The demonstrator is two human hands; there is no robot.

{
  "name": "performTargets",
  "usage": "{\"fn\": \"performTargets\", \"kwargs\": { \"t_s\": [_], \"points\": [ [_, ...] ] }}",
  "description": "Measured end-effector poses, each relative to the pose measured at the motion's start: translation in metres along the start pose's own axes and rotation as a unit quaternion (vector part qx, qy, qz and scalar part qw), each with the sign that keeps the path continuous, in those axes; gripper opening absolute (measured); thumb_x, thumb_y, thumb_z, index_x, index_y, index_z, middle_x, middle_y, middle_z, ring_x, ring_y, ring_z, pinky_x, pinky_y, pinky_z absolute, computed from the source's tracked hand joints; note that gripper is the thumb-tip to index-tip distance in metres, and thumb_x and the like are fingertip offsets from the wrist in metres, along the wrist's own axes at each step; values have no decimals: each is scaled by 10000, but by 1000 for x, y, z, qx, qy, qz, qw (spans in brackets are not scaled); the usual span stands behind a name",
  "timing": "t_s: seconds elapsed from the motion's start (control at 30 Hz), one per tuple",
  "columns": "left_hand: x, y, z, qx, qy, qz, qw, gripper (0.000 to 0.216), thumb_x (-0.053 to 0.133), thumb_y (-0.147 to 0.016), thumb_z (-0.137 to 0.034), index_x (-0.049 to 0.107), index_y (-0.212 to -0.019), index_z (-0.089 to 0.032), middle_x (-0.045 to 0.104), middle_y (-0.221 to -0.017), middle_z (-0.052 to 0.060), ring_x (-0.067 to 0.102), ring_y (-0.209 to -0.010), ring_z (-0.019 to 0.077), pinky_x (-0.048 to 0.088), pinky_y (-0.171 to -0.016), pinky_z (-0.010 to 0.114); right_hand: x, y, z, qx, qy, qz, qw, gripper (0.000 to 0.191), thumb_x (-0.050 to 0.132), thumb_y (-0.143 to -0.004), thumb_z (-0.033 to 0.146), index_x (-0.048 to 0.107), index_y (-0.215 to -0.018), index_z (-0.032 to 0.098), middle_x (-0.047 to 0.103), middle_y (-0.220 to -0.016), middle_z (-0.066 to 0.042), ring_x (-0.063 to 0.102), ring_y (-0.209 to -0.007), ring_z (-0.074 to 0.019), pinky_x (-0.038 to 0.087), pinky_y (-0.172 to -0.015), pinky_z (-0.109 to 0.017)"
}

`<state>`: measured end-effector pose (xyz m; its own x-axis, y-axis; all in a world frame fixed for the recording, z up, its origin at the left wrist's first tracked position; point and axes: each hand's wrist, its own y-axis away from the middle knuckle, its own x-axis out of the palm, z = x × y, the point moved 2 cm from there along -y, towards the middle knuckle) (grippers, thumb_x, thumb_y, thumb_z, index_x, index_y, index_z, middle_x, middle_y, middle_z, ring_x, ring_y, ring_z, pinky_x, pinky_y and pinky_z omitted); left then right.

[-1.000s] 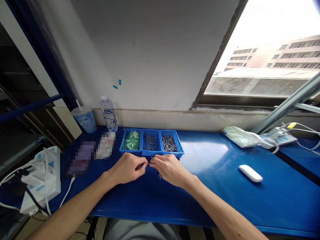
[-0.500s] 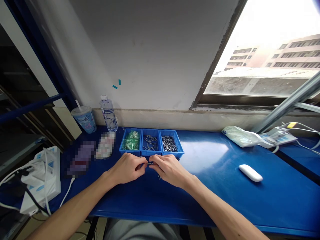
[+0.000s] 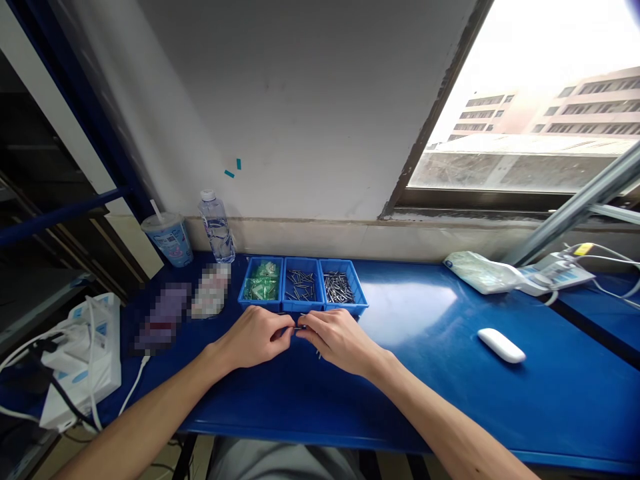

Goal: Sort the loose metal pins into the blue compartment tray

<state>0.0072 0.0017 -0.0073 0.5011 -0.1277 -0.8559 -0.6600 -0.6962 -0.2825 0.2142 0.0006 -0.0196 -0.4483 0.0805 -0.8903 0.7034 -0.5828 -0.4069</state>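
My left hand (image 3: 263, 337) and my right hand (image 3: 343, 340) meet fingertip to fingertip above the blue table, just in front of three small bins. Between them both hands pinch a thin metal screw-like piece (image 3: 298, 327), mostly covered by the fingers. More slim metal tips show below my right fingers. The left blue bin (image 3: 241, 297) contains green-tinted clear packets (image 3: 263, 287). Loose slender metal pieces (image 3: 301, 285) lie scattered in the middle bin (image 3: 301, 261). A denser heap of shiny metal pieces (image 3: 339, 288) is in the right bin (image 3: 361, 297).
At the back left stand a lidded cup (image 3: 173, 243) and a water bottle (image 3: 217, 230). A power strip (image 3: 107, 340) with cables lies left. To the right are a white rounded case (image 3: 501, 346), a plastic packet (image 3: 480, 272) and another power strip (image 3: 575, 272).
Both hands keep almost the same pose; the fingertips have drawn slightly closer, so less of the thin metal piece shows between them. The bins have not moved.
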Motion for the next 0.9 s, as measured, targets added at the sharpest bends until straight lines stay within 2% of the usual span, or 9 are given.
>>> {"fn": "performTargets", "kwargs": {
  "t_s": [0.07,0.2,0.33,0.47,0.63,0.77,0.9],
  "points": [
    [0,0,0,1,2,-1,1000,209,553,-975,-164,713,-844,-196,626,-616,-33,559,-536,112,346,-581,247,0,0,0,0,0,-1,1000,218,478,-1136,323,608,-1057,167,693,-835,-30,598,-610,-132,356,-570,-269],
    [-1,0,0,0,3,-1,1000,210,551,-975,-163,731,-873,-198,643,-629,-30,571,-544,114,350,-585,244,1,0,0,-7,7,11,1000,311,400,-1153,279,605,-946,170,666,-792,-20,538,-567,-119,317,-552,-276],
    [-1,1,-1,0,2,1,1000,206,553,-975,-164,718,-858,-198,636,-628,-34,565,-543,111,354,-586,245,1,0,0,-7,-5,-2,1000,269,448,-1145,338,615,-1032,161,678,-810,-23,543,-578,-124,314,-558,-274],
    [-1,1,-1,6,-1,-3,1000,202,555,-973,-158,737,-898,-205,642,-632,-33,572,-546,114,359,-588,251,1,0,1,-9,-3,7,1000,339,388,-1154,271,603,-913,168,650,-762,-20,538,-575,-121,299,-555,-269],
    [-1,0,-1,8,-6,0,1000,206,552,-970,-161,694,-825,-195,614,-612,-34,545,-530,114,346,-575,256,0,-1,2,6,-17,9,1000,212,471,-1136,303,597,-1030,170,677,-832,-26,544,-582,-118,299,-545,-260],
    [-1,1,-1,12,0,6,1000,205,546,-970,-156,689,-829,-197,607,-610,-35,528,-524,112,328,-573,252,0,0,2,3,-18,19,1000,328,414,-1147,273,605,-899,171,649,-771,-22,526,-561,-113,299,-539,-264],
    [-1,1,-2,11,6,12,1000,194,546,-967,-152,662,-818,-196,596,-614,-38,517,-530,108,311,-578,251,0,0,2,0,-32,3,999,234,510,-1122,328,618,-996,162,674,-810,-23,564,-602,-128,326,-553,-261]
  ]
}}
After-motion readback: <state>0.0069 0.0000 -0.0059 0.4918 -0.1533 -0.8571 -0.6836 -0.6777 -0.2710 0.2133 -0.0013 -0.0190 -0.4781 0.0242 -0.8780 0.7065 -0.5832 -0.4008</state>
